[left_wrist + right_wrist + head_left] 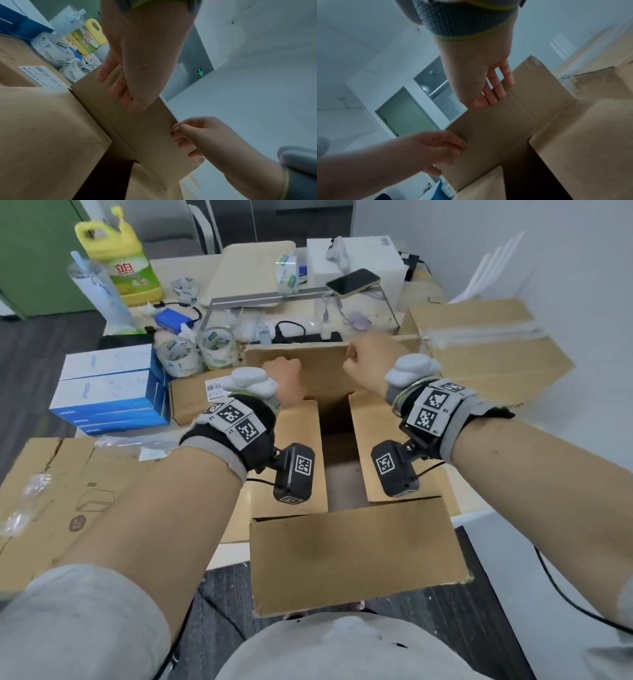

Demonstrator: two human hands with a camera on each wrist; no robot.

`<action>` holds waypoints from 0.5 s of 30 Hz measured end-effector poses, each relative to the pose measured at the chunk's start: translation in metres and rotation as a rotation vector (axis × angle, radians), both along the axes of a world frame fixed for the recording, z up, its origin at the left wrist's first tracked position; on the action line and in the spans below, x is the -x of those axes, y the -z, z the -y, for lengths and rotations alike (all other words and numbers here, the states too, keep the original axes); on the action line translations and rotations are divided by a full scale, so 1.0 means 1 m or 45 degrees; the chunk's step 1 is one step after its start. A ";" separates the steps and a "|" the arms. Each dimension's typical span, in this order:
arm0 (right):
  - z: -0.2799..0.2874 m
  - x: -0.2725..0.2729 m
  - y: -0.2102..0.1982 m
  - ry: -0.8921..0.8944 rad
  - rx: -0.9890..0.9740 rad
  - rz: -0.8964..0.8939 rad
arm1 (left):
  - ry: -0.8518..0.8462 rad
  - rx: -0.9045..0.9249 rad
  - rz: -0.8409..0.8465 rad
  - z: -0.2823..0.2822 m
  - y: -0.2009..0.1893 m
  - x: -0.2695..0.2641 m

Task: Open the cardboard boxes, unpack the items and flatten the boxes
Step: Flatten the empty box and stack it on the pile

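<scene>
An open cardboard box (356, 556) stands at the table's near edge. Its near flap hangs towards me, and its two side flaps (301, 460) lie folded inward over a dark gap. The far flap (315, 368) stands upright. My left hand (282, 380) grips the top edge of this flap on the left, fingers (118, 86) down its inner face. My right hand (368, 359) holds the same flap on the right, fingers (494, 93) curled over its edge. What is inside the box is hidden.
Flattened cardboard (58, 494) lies at the left and more cardboard (496, 347) at the right. A small labelled box (191, 402), stacked blue-white boxes (109, 392), tape rolls (198, 350), a yellow jug (120, 258) and a phone (352, 284) crowd the far side.
</scene>
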State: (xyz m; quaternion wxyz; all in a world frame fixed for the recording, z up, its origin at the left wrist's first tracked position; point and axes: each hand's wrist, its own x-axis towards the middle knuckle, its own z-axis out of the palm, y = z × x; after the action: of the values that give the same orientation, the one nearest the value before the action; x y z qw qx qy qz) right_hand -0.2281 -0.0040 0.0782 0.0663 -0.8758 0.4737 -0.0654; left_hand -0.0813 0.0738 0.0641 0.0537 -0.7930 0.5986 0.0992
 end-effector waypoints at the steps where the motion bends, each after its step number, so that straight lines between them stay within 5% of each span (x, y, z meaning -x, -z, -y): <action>1: 0.005 -0.003 0.005 -0.010 -0.004 -0.022 | -0.036 0.041 0.022 0.007 0.004 -0.002; 6: 0.026 -0.010 0.044 -0.070 -0.066 -0.259 | -0.102 -0.017 0.096 0.030 0.031 -0.002; 11: 0.037 -0.013 0.077 -0.021 -0.392 -0.381 | -0.061 -0.249 0.102 0.042 0.038 -0.006; 15: 0.045 -0.012 0.091 -0.097 -0.307 -0.349 | 0.021 -0.285 0.168 0.040 0.046 -0.012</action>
State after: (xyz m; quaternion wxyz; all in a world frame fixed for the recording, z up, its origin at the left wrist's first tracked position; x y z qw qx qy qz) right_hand -0.2161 -0.0488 -0.0126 0.1082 -0.8795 0.4491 0.1145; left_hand -0.0695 0.0339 0.0176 0.1819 -0.7820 0.5854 0.1127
